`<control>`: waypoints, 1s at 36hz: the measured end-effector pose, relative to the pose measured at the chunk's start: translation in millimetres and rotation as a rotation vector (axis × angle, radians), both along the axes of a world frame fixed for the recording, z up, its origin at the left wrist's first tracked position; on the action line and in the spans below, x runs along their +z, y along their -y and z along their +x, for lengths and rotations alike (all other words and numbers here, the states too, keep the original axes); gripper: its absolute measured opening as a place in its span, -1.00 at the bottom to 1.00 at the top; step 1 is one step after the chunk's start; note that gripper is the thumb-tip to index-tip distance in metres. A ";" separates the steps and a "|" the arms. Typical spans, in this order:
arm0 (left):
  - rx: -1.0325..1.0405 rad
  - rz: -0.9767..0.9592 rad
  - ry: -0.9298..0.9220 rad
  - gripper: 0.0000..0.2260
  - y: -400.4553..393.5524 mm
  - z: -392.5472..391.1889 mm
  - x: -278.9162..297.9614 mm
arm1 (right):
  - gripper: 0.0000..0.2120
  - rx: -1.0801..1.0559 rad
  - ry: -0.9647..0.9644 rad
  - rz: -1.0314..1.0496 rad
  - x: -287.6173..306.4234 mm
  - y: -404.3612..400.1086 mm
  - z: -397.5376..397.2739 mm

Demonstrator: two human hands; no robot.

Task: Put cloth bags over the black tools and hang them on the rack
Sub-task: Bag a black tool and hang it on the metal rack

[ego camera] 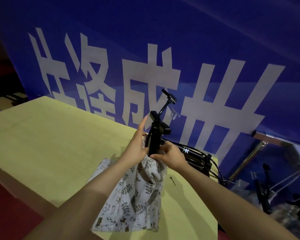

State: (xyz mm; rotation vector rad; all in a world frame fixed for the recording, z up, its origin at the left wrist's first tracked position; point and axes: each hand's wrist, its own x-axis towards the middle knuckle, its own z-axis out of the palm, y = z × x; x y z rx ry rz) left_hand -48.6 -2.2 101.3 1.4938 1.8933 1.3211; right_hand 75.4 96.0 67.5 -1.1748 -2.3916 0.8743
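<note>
Soft printed cloth bag (leaf pattern), matt black tool, smooth pale wooden table

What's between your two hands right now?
In the head view, the black tool stands upright between the left hand and right hand, poking out of the gathered cloth bag.

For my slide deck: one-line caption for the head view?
Both hands, left and right, gather a leaf-print bag around an upright black tool over the table.
</note>
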 end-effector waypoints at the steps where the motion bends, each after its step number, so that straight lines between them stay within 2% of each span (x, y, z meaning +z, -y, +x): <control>1: -0.029 0.004 -0.054 -0.14 1.2 0.4 1.4 | -0.43 0.006 0.009 0.002 -0.7 -0.5 -0.4; 3: -0.073 -0.015 -0.159 -0.14 2.2 -0.2 3.9 | -0.42 0.027 0.029 0.001 -0.1 -1.7 -0.4; 6: -0.073 -0.065 -0.224 -0.10 0.5 -2.0 5.0 | -0.41 0.117 0.014 -0.123 4.0 -6.1 3.8; 7: -0.061 -0.071 -0.223 -0.12 -1.1 -3.2 4.4 | -0.46 0.164 0.017 -0.155 5.7 -8.3 6.3; 10: -0.039 -0.079 -0.215 -0.13 -4.2 -6.3 4.6 | -0.63 0.260 0.064 -0.063 13.9 -14.3 16.3; 12: -0.039 -0.077 -0.217 -0.13 -6.4 -8.6 5.7 | -0.59 0.207 -0.034 -0.010 20.9 -16.5 22.8; 15: -0.049 -0.093 -0.210 -0.18 -7.7 -10.1 11.6 | -0.62 -0.047 -0.264 0.095 31.3 -21.6 30.9; 17: -0.064 -0.109 -0.208 -0.21 -7.1 -9.1 16.5 | -0.71 -0.166 -0.408 0.081 42.7 -24.9 32.6; 20: -0.069 -0.131 -0.238 -0.26 -6.6 -3.9 22.8 | -0.84 -0.231 -0.528 0.004 67.1 -30.3 30.8; 24: -0.016 -0.151 -0.320 -0.32 -9.7 -1.9 28.6 | -0.66 -0.225 -0.623 -0.100 93.7 -28.4 23.8; 28: 0.049 -0.170 -0.495 -0.50 -10.4 2.3 40.6 | -0.63 -0.148 -0.678 -0.007 118.3 -19.5 14.0; 31: 0.075 -0.111 -0.640 -0.48 -12.9 5.6 40.4 | -0.66 -0.108 -0.686 0.074 134.4 -12.7 9.6; 36: 0.074 0.008 -0.845 -0.46 -13.2 15.1 45.2 | -0.68 -0.118 -0.744 0.085 150.8 -10.2 3.9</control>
